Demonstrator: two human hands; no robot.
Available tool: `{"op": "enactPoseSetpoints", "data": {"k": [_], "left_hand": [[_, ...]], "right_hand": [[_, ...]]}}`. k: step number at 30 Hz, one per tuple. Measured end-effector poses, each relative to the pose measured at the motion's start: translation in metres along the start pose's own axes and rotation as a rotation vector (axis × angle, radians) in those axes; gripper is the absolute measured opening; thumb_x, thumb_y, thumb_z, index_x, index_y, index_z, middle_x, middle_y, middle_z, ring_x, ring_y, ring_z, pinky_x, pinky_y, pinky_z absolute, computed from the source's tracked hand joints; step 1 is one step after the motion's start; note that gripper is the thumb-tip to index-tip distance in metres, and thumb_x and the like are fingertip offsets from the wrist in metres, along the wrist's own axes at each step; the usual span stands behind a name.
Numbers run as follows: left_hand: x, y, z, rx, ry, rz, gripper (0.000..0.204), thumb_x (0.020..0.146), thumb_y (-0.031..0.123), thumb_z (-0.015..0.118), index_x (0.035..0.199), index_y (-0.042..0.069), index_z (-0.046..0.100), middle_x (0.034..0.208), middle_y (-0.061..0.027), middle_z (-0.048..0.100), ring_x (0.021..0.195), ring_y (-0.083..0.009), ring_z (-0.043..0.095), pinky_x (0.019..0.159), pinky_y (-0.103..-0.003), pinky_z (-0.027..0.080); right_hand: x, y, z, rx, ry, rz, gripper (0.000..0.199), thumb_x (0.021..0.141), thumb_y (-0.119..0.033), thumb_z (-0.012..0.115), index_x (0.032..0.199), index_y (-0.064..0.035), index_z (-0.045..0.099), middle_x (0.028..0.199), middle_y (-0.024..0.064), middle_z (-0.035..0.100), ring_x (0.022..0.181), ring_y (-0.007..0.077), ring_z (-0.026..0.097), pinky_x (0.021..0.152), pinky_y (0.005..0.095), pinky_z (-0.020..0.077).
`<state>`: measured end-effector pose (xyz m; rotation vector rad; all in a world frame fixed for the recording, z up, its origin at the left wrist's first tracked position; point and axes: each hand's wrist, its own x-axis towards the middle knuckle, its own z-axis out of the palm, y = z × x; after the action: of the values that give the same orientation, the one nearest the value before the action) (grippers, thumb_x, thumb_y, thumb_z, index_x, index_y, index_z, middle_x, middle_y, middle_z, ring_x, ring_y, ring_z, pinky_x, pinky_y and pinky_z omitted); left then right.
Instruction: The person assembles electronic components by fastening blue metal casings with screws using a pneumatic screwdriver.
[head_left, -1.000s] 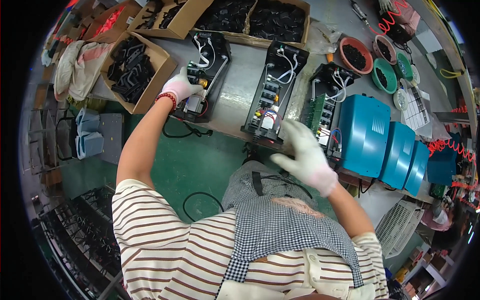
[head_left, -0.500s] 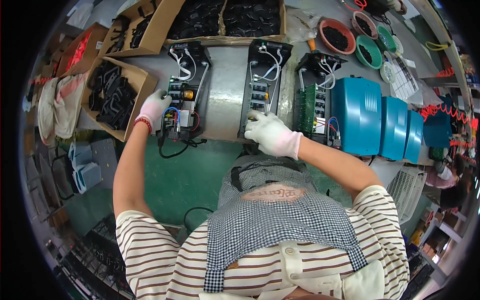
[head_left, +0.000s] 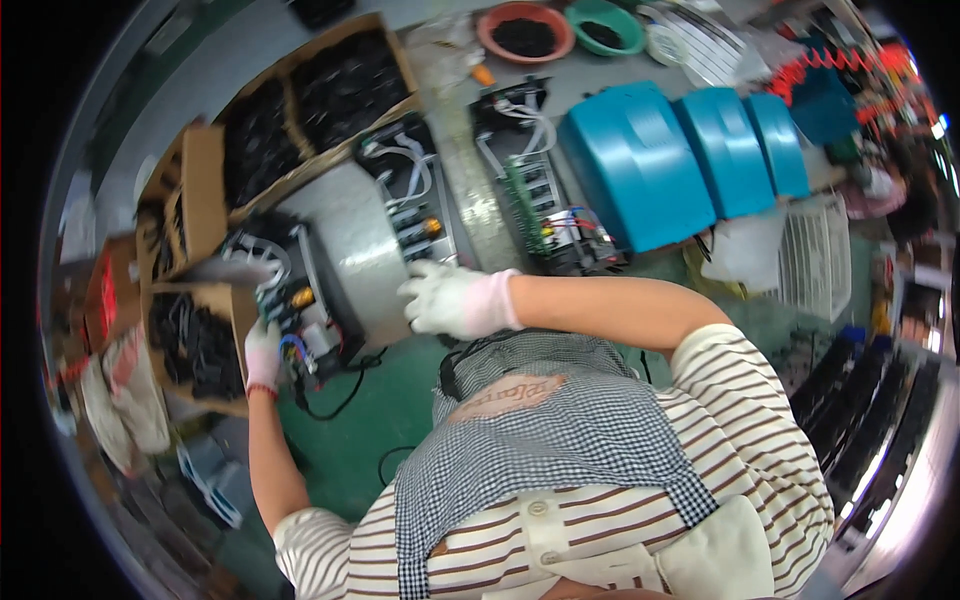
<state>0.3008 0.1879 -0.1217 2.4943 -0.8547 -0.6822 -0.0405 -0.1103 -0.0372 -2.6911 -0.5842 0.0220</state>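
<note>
Three open circuit chassis (head_left: 300, 300) (head_left: 415, 205) (head_left: 530, 190), three blue covers (head_left: 640, 165). Leftmost chassis is pinched by left hand (head_left: 263, 355); middle chassis's near end is pressed under spread right hand (head_left: 450, 298).

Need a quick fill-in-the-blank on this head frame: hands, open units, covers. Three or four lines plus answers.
1. Both hands wear white ____.
2. The left hand grips the near end of the open electronics unit that lies beside a ____ box of black parts.
3. The right hand rests at the near end of the middle open unit, on the grey workbench.
4. The three moulded covers to the right are ____ in colour.

Missing words: gloves; cardboard; blue
</note>
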Motion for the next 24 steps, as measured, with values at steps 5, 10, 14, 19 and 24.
{"op": "enactPoseSetpoints", "data": {"k": [5, 10, 14, 19, 24], "left_hand": [[0.014, 0.086, -0.006, -0.321, -0.233, -0.175, 0.036, 0.095, 0.021, 0.052, 0.119, -0.005, 0.059, 0.11, -0.0141, 0.066, 0.09, -0.0244, 0.06, 0.085, -0.035, 0.046], [0.011, 0.117, -0.019, 0.496, 0.098, 0.084, 0.052, 0.092, 0.023, 0.059, 0.133, -0.006, 0.048, 0.128, -0.0262, 0.057, 0.12, -0.0385, 0.055, 0.102, -0.038, 0.042], [-0.065, 0.268, 0.027, -0.084, -0.208, 0.426, 0.071, 0.08, 0.02, 0.074, 0.14, -0.003, 0.043, 0.137, -0.0257, 0.048, 0.128, -0.0383, 0.046, 0.107, -0.041, 0.038], [-0.111, 0.32, 0.106, 0.27, -0.261, 0.694, 0.076, 0.068, 0.02, 0.08, 0.134, 0.003, 0.046, 0.133, -0.0202, 0.051, 0.112, -0.0402, 0.053, 0.095, -0.046, 0.046], [-0.113, 0.319, 0.119, 0.345, -0.191, 0.589, 0.071, 0.074, 0.019, 0.075, 0.136, 0.006, 0.044, 0.135, -0.0189, 0.05, 0.106, -0.0398, 0.057, 0.086, -0.046, 0.05]], "right_hand": [[-0.017, 0.006, 0.025, 0.018, 0.027, 0.129, 0.011, 0.073, -0.016, 0.062, 0.081, -0.0158, 0.069, 0.096, -0.0009, 0.065, 0.109, 0.0223, 0.056, 0.103, 0.0485, 0.0357], [-0.032, -0.007, 0.017, -0.013, 0.125, 0.337, 0.041, 0.065, -0.022, 0.07, 0.104, -0.013, 0.063, 0.118, 0.0085, 0.058, 0.123, 0.032, 0.049, 0.107, 0.054, 0.0311], [-0.092, -0.014, -0.026, 0.079, 0.318, 0.596, 0.072, 0.066, -0.033, 0.078, 0.13, -0.0118, 0.053, 0.137, 0.0149, 0.049, 0.133, 0.0353, 0.041, 0.11, 0.0556, 0.0274], [-0.172, -0.027, -0.039, -0.041, 0.073, 0.962, 0.078, 0.065, -0.035, 0.08, 0.133, -0.0111, 0.05, 0.139, 0.0134, 0.047, 0.135, 0.0361, 0.036, 0.108, 0.0548, 0.0309], [-0.169, -0.019, -0.024, -0.113, 0.075, 0.944, 0.045, 0.07, -0.029, 0.074, 0.11, -0.0094, 0.066, 0.142, 0.0103, 0.044, 0.136, 0.041, 0.033, 0.104, 0.0544, 0.0374]]}}
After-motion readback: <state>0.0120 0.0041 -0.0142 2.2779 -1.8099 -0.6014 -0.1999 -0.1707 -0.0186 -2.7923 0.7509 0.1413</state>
